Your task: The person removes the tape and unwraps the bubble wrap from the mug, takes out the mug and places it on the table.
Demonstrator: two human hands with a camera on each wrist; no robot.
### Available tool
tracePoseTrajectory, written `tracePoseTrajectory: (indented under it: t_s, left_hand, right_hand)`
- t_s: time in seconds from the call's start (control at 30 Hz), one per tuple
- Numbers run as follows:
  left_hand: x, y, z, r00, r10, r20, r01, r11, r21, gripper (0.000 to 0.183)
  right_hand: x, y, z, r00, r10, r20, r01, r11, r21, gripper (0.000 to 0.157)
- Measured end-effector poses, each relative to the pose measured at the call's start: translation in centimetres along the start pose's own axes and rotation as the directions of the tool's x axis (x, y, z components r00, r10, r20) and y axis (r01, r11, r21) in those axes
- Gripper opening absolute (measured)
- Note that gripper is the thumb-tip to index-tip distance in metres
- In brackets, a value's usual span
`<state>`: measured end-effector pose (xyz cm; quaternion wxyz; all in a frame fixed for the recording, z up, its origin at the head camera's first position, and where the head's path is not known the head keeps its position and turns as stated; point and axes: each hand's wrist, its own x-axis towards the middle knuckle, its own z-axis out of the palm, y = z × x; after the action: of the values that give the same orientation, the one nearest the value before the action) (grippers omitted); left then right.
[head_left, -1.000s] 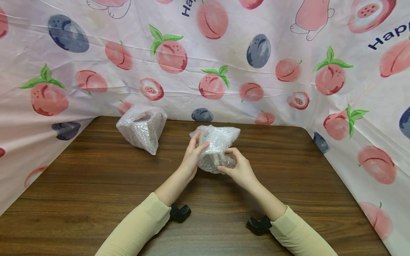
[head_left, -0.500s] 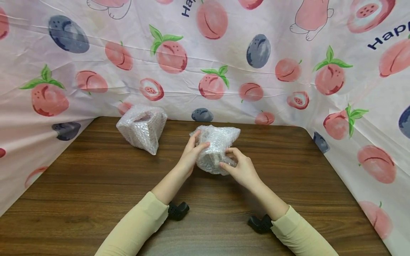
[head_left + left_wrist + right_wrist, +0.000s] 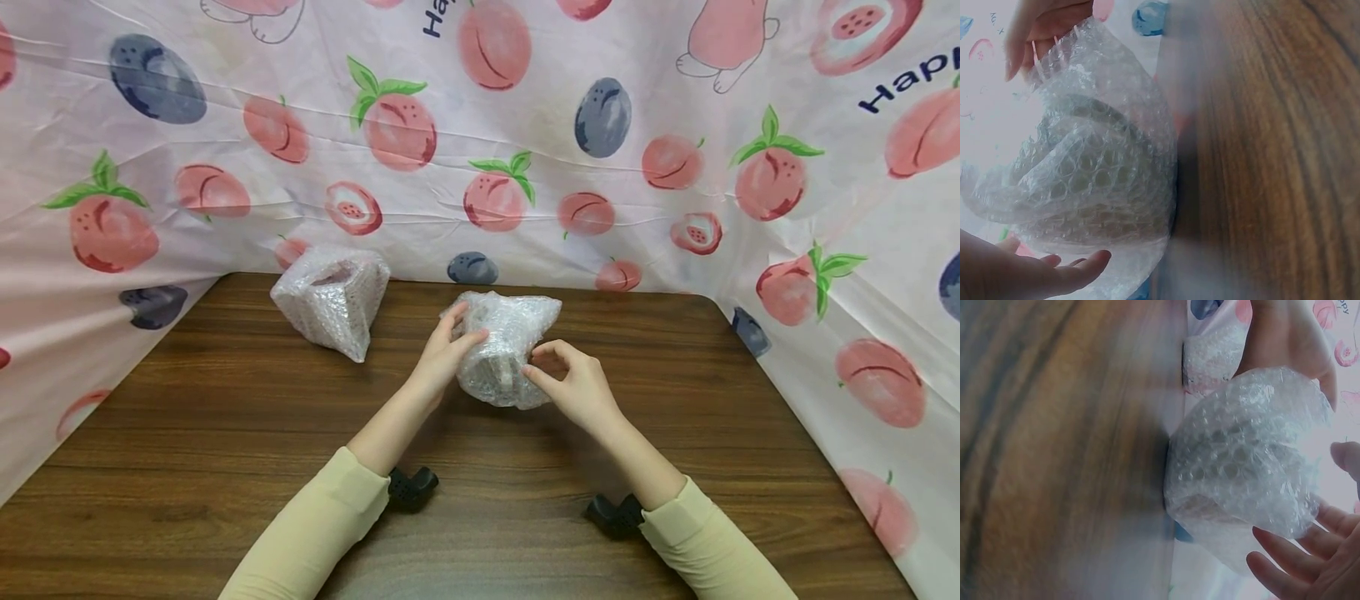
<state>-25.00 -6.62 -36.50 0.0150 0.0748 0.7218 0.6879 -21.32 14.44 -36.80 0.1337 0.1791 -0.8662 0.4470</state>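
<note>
Wrapped parcel (image 3: 330, 312) left of the bundle (image 3: 508, 325), whose corner points back-right, long axis unclear; left grip (image 3: 442, 360) spread against bundle, right grip (image 3: 579, 385) loosely parted beside it.

The nearer bubble-wrapped bundle (image 3: 506, 350) is obscuring its contents; the left hand (image 3: 442, 354) is covering part of its left side; the head view's bottom edge is cropping both sleeves (image 3: 315, 525).
</note>
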Motion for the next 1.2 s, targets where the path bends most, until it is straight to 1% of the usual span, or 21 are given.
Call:
tracePoseTrajectory:
  t_s: [0.07, 0.17, 0.3, 0.43, 0.57, 0.67, 0.8, 0.87, 0.93, 1.07, 1.17, 1.2]
  left_hand:
    - [0.1, 0.1, -0.2, 1.000, 0.012, 0.003, -0.012, 1.000, -0.001, 0.068]
    - [0.1, 0.2, -0.5, 1.000, 0.021, 0.013, -0.021, 0.999, 0.028, 0.067]
    - [0.3, 0.2, -1.1, 0.998, 0.045, 0.042, -0.049, 0.993, 0.106, 0.067]
    - [0.6, 0.0, -1.5, 0.994, 0.077, 0.082, -0.091, 0.978, 0.188, 0.068]
    - [0.8, -0.4, -1.8, 0.989, 0.097, 0.113, -0.122, 0.963, 0.242, 0.067]
    - [1.0, -0.6, -1.9, 0.986, 0.102, 0.134, -0.132, 0.961, 0.244, 0.067]
    - [1.0, -0.8, -2.0, 0.983, 0.101, 0.155, -0.135, 0.964, 0.230, 0.067]
    - [1.0, -0.7, -2.0, 0.982, 0.096, 0.162, -0.132, 0.966, 0.222, 0.067]
    - [0.8, -0.3, -2.0, 0.982, 0.087, 0.170, -0.124, 0.968, 0.216, 0.067]
    - [-0.3, 1.4, -1.8, 0.981, 0.076, 0.180, -0.113, 0.971, 0.209, 0.065]
    - [-1.2, 2.4, -1.6, 0.980, 0.078, 0.184, -0.116, 0.972, 0.207, 0.063]
    - [-1.2, 2.5, -1.6, 0.980, 0.077, 0.185, -0.115, 0.972, 0.205, 0.063]
  right_hand:
    - [0.1, 0.1, -0.2, 1.000, 0.000, -0.026, 0.001, 1.000, 0.008, 0.023]
    - [0.3, 0.2, -0.5, 0.997, -0.003, -0.074, 0.005, 1.000, 0.022, 0.018]
    - [0.5, 0.5, -0.8, 0.991, -0.003, -0.136, 0.007, 1.000, 0.026, 0.013]
    - [0.8, 1.2, -0.9, 0.987, 0.021, -0.157, -0.009, 0.997, 0.075, 0.016]
    - [1.2, 1.6, -0.7, 0.988, 0.058, -0.146, -0.038, 0.990, 0.136, 0.022]
    - [1.5, 1.8, -0.5, 0.987, 0.096, -0.129, -0.068, 0.977, 0.203, 0.024]
    - [1.9, 1.8, -0.1, 0.984, 0.151, -0.092, -0.115, 0.942, 0.316, 0.025]
    - [2.0, 1.9, 0.1, 0.983, 0.170, -0.072, -0.135, 0.927, 0.349, 0.027]
    - [2.1, 2.0, 0.3, 0.981, 0.186, -0.055, -0.153, 0.916, 0.372, 0.028]
    - [2.1, 1.8, 0.6, 0.977, 0.211, -0.042, -0.176, 0.895, 0.411, 0.030]
    - [1.9, 1.6, 0.7, 0.976, 0.213, -0.038, -0.177, 0.888, 0.424, 0.031]
    - [1.8, 1.5, 0.8, 0.976, 0.213, -0.035, -0.178, 0.887, 0.427, 0.031]
